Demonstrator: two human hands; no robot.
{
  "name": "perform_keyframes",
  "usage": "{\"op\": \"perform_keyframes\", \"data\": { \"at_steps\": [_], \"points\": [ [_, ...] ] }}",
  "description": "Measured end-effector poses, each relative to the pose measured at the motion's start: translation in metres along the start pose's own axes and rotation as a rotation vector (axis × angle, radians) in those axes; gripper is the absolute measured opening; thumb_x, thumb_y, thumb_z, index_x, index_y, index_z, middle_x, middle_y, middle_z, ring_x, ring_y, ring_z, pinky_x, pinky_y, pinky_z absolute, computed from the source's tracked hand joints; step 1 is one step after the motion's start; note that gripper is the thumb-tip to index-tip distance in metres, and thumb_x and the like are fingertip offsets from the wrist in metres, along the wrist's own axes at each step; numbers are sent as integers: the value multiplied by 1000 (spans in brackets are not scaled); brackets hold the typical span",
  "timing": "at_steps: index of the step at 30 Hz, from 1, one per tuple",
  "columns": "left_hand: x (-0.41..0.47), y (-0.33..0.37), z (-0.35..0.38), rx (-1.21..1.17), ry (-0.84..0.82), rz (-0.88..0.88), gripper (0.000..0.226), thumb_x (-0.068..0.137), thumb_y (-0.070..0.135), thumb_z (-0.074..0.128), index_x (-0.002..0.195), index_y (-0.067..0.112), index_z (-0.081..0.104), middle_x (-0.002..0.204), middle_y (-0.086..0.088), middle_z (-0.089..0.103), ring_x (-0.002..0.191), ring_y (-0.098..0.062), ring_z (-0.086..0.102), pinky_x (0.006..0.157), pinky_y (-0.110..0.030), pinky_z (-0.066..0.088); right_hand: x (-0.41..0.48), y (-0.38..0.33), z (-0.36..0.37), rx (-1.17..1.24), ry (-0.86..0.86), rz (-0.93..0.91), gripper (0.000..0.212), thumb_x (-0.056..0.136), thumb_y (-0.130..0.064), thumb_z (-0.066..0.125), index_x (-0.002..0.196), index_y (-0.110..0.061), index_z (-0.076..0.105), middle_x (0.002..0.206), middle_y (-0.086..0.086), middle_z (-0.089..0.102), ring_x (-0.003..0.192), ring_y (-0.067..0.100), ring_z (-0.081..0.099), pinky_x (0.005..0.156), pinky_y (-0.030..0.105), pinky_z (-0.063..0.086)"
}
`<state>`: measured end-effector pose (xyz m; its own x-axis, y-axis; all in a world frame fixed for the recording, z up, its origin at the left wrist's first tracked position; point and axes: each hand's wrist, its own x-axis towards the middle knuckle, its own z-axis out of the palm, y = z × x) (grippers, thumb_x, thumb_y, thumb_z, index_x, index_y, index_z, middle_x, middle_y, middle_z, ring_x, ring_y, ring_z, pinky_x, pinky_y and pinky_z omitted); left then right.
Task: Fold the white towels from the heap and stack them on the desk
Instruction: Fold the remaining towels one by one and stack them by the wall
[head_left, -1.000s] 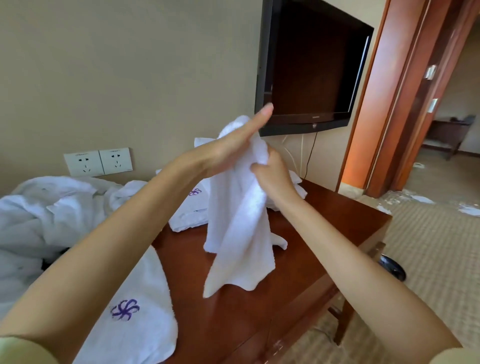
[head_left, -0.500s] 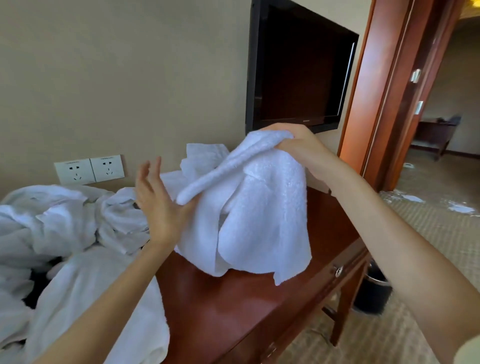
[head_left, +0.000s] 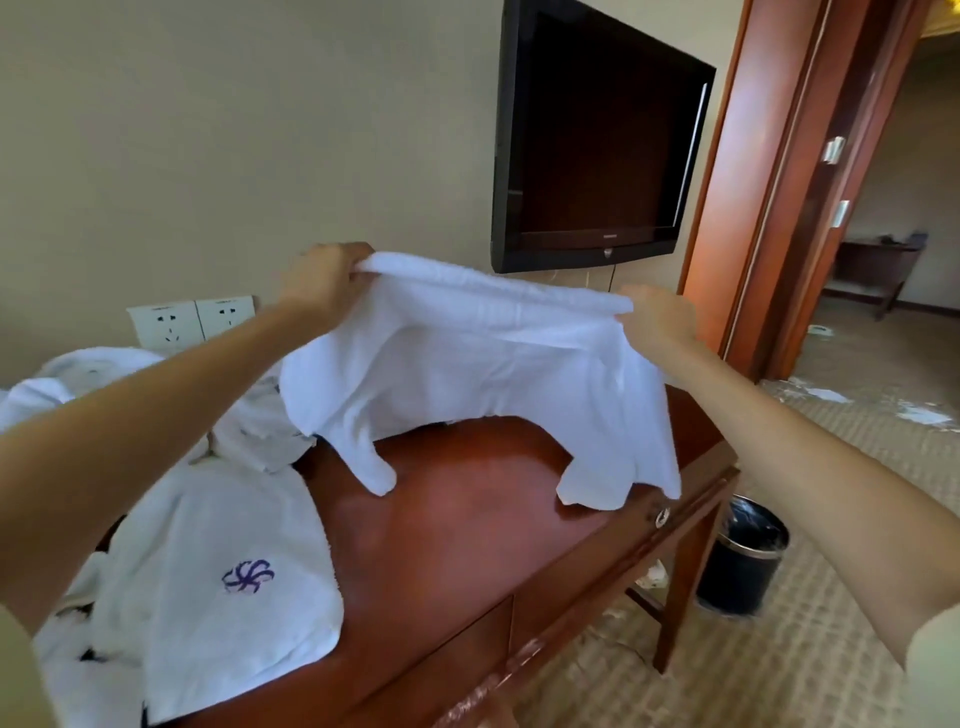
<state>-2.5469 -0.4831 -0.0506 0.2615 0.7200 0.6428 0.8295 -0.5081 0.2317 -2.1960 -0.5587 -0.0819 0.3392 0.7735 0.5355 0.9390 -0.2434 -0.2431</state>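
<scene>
Towel (head_left: 467, 364): white; you hold it spread out above the far half of the desk (head_left: 467, 551); its top edge is pulled nearly straight from corner to corner; the rest hangs down, and two lower corners droop to the desk top; whether they touch it I cannot tell.
Left hand (head_left: 324, 278): your fingers are curled over the towel's top left corner, gripping it; it is raised above the desk's far left part.
Right hand (head_left: 657, 317): your fingers are closed on the top right corner; it is raised above the desk's far right corner, a little lower than your left hand.
Heap (head_left: 78, 384): crumpled white towels at the desk's left end, spilling past it.
Emblem towel (head_left: 223, 519): white with a purple flower-like mark; it lies flat on the desk's near left part and hangs over the front edge.
Desk: glossy reddish-brown wood; bare under the held towel; a round knob shows on its front right.
TV (head_left: 597, 145): dark screen on the wall above the desk's far right.
Sockets (head_left: 192, 319): two white wall plates behind the desk's left end, just above the heap.
Bin (head_left: 743, 571): dark and round, on the carpet just beside the desk's right leg.
Door frame (head_left: 779, 182): wooden, to the right of the desk; white scraps lie on the carpet beyond it.
</scene>
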Motion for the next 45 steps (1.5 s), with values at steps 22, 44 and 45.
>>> {"op": "perform_keyframes", "data": {
  "at_steps": [22, 44, 45],
  "points": [
    [16, -71, -20, -111, -690, -128, 18, 82, 28, 74, 93, 14, 72, 89, -1, 74, 78, -13, 69, 69, -25, 51, 52, 68, 11, 362, 220, 107, 24, 94, -34, 48, 96, -20, 67, 99, 11, 67, 101, 35, 60, 88, 40, 39],
    [-32, -176, 151, 412, -754, 82, 24, 98, 43, 40, 87, 25, 52, 87, 7, 59, 75, -10, 55, 72, -27, 48, 79, 71, 223, -279, -234, 149, 39, 91, -41, 59, 126, -22, 54, 119, 8, 57, 120, 27, 45, 113, 37, 11],
    [-32, -171, 149, 451, -711, 96, 24, 98, 41, 39, 96, 24, 56, 95, 7, 60, 81, -11, 57, 73, -26, 47, 77, 72, 219, -248, -221, 134, 42, 91, -39, 61, 129, -23, 53, 123, 8, 56, 123, 27, 43, 114, 38, 7]
  ]
}}
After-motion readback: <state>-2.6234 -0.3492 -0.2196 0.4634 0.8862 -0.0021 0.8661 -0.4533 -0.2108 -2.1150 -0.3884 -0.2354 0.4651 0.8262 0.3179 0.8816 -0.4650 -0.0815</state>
